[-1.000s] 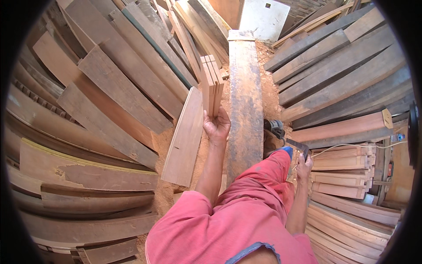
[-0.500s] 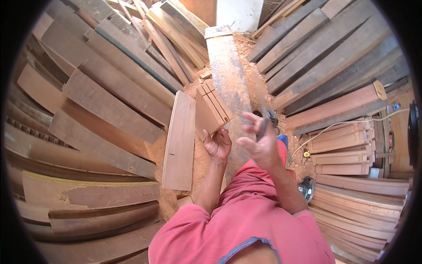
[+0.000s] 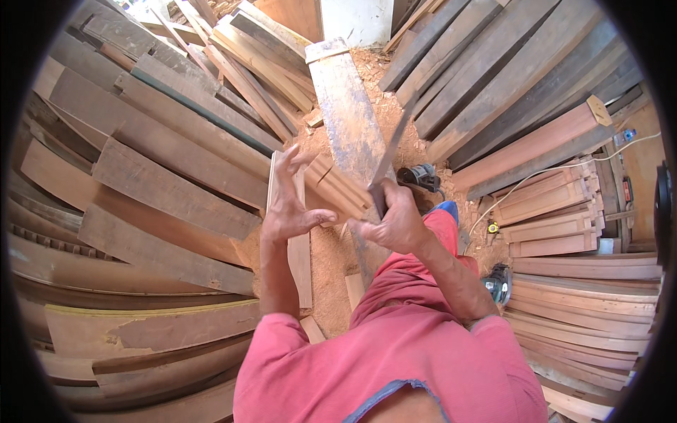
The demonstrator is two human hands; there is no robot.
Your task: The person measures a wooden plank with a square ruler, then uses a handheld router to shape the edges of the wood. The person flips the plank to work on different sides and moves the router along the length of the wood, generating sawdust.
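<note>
- Wooden block with grooves [image 3: 337, 187] is out in front of the person, tilted, covering part of the left edge of the long plank bench [image 3: 345, 106] from where I look; I cannot tell if it touches the bench
- Left hand [image 3: 285, 208] is wide, with its fingers spread and its thumb poking toward the block; I cannot tell if the thumb touches it
- Right hand [image 3: 402, 220] is closed around the dark handle of a long thin blade tool [image 3: 397, 144], and the blade points up and away past the bench's right edge
- One corner of the block is right by the right hand, but I cannot tell if they touch
- Small blue and clear thing [image 3: 625, 137] far to the right looks like a bottle, too tiny for me to see what is inside
- Pale board [image 3: 302, 268] lies left of the bench, partly hidden by the left hand and arm
- Wood shavings [image 3: 328, 289] cover a thin strip of open floor between that board and the bench
- Brown boards [image 3: 169, 176] crowd the left side, and dark beams [image 3: 493, 77] crowd the right, with their ends facing the bench
- Black and grey power tool [image 3: 421, 177] sits just right of the bench, filling some room there
- Yellow tape measure [image 3: 493, 227] and green power tool [image 3: 498, 284] are near the person's right side
</note>
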